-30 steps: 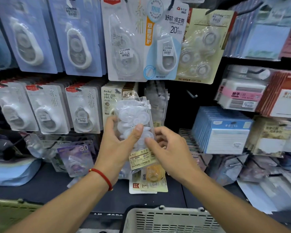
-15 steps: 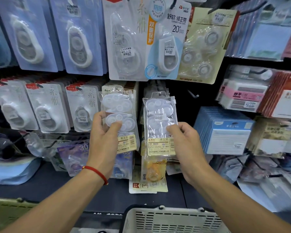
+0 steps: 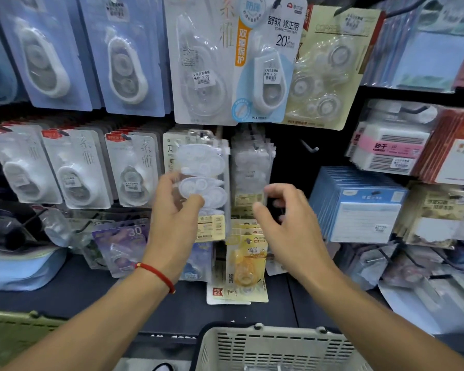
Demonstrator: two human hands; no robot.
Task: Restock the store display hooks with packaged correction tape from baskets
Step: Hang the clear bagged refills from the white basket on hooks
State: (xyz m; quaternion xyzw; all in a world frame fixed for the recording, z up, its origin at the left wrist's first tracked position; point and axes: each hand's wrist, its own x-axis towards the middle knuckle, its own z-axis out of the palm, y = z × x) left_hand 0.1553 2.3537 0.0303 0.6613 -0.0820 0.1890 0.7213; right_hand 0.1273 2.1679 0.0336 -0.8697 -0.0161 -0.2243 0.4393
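Gripping clear tape pack (image 3: 202, 180) in left hand (image 3: 176, 226) | right hand (image 3: 287, 223) loosely curled, empty

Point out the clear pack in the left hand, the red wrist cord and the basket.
clear pack (image 3: 202, 180), head view, on its middle blister.
red wrist cord (image 3: 158, 274), head view, on the cord across the wrist.
basket (image 3: 255, 332), head view, on its far rim.
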